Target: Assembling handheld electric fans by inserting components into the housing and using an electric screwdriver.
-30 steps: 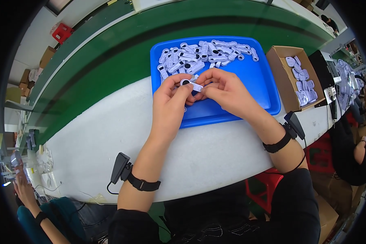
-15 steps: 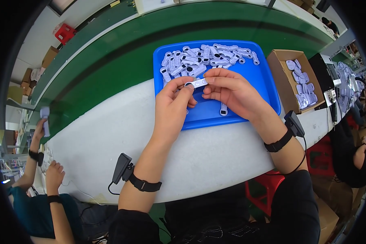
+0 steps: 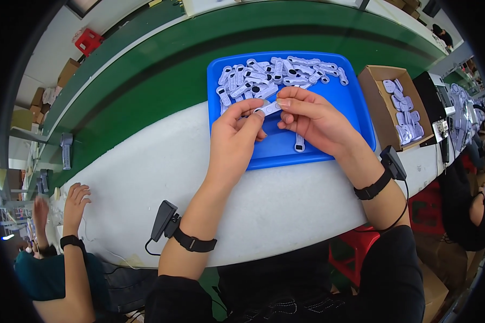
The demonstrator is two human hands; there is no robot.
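Observation:
My left hand (image 3: 233, 137) pinches one end of a slim white plastic strap-like piece (image 3: 270, 109) between thumb and fingers. Around the other end of the piece close the thumb and forefinger of my right hand (image 3: 323, 121). The piece is held level above a blue tray (image 3: 337, 99), with rounded ends and a dark spot near my left thumb. A pile of similar pale pieces (image 3: 253, 81), some with black patches, fills the tray's far side. One single piece (image 3: 299, 142) lies apart below my right hand.
Right of the tray, a cardboard box (image 3: 369, 89) contains several pale plastic parts, with black equipment (image 3: 428, 91) beyond it. Across the white table (image 3: 285, 204) runs a green surface (image 3: 161, 75). At left, a co-worker's hand (image 3: 77, 200) rests near a pale device (image 3: 66, 151).
My hands still hold the piece, now tilted slightly more. The co-worker at left has let go of the pale device, which sits on the green surface, and drawn that hand back.

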